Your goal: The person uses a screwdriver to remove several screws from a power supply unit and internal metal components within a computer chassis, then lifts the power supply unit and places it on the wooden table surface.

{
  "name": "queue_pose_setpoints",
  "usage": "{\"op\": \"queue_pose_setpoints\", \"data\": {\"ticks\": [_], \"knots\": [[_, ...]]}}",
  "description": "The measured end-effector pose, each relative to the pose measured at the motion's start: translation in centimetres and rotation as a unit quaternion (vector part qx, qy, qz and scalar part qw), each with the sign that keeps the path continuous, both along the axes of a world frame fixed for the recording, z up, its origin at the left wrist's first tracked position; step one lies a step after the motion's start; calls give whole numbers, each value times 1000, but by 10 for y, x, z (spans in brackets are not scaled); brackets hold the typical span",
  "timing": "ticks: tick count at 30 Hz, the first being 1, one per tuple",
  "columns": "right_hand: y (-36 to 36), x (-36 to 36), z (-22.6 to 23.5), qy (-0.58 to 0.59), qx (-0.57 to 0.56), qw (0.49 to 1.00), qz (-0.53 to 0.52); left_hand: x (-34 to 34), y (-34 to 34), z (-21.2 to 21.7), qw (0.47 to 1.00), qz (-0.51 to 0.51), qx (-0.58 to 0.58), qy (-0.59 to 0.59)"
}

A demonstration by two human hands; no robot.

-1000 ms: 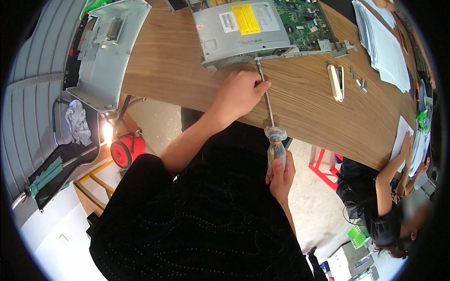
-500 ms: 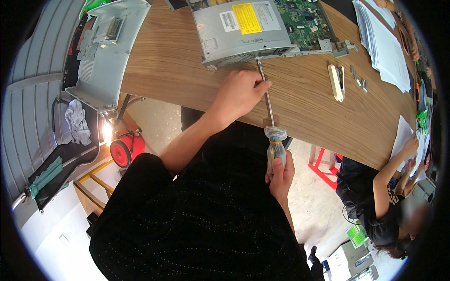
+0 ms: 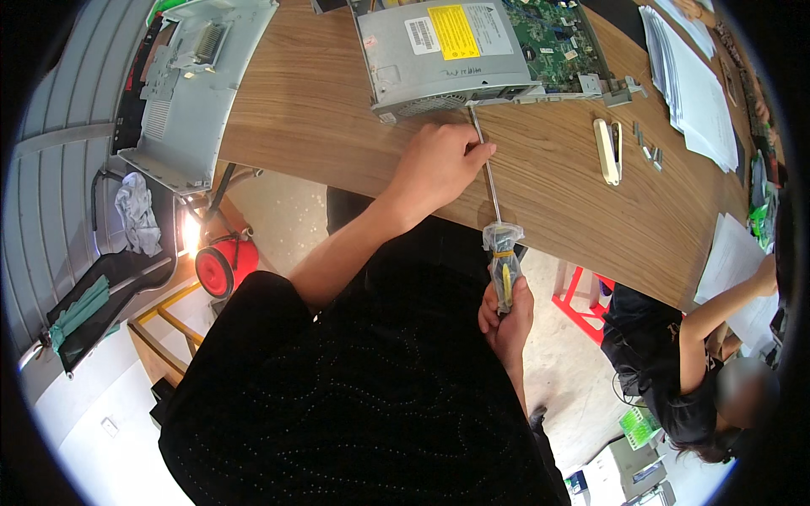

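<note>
Long screwdriver (image 3: pixel 494 211) driven into the near edge of a grey metal drive unit (image 3: pixel 447 51) on the wooden table (image 3: pixel 321 110).

Right hand (image 3: pixel 506 316) wrapped tight around the plastic-covered handle, held off the table's near edge; left hand (image 3: pixel 439 164) resting on the wood, fingers pinching the shaft just below the tip. Green circuit board (image 3: pixel 557 34) showing beside the unit's casing. White stapler-like tool (image 3: pixel 606 150) and small metal parts (image 3: pixel 648 152) lying to the right, near a paper stack (image 3: pixel 688 80). Grey plastic panel (image 3: pixel 194 93) overhanging the left edge.
</note>
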State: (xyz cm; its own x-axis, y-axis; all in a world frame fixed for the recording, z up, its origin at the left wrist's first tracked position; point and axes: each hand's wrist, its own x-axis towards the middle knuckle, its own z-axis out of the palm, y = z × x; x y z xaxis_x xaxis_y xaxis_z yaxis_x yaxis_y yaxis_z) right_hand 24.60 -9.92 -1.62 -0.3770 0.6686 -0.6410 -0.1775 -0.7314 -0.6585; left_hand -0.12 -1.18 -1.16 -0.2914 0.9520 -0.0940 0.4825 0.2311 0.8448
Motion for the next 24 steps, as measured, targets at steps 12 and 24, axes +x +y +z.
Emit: {"op": "queue_pose_setpoints", "data": {"ticks": [12,24], "knots": [[-17,-7,-20,-451,529,713,85,5,1,4,998,7,-37,49],[-13,5,10,-35,41,998,13,3,13,-4,995,27,-64,70]]}}
